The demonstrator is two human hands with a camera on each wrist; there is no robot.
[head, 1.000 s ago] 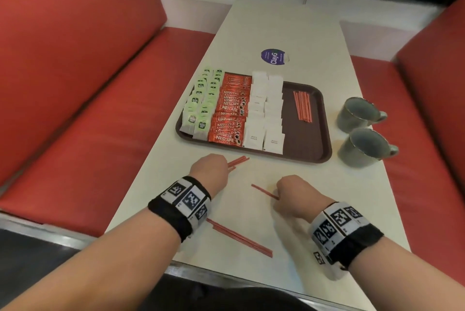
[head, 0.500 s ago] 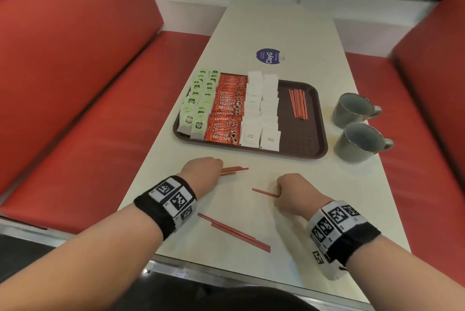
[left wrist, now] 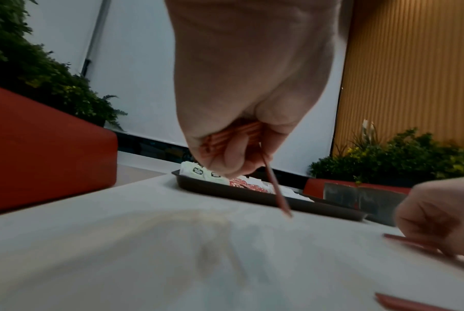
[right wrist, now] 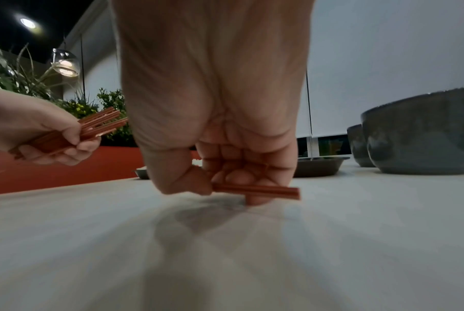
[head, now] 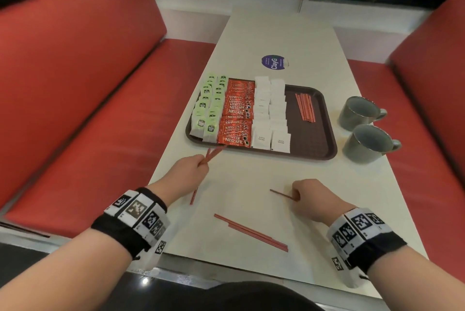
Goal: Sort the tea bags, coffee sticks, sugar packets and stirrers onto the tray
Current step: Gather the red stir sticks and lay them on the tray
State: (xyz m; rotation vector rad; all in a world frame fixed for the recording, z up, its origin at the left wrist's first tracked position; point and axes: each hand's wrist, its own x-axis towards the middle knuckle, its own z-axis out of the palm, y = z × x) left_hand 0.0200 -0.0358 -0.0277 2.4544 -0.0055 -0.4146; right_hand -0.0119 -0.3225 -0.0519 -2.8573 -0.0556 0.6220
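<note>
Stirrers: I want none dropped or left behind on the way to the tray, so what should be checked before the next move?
1. Left hand grip on its stirrer bundle: ok, fingers curled round several, though the ends fan out.
2. Right hand grip on its stirrers: ok, pinched low at the table.
3. Loose stirrers near the table's front edge: not ok, not yet picked up.
4. Room beside the stirrer pile on the tray: ok, bare tray around it.
5. Mugs clear of the path: ok, they stand right of the tray.
6. Number of stirrers in each hand: cannot tell.
</note>
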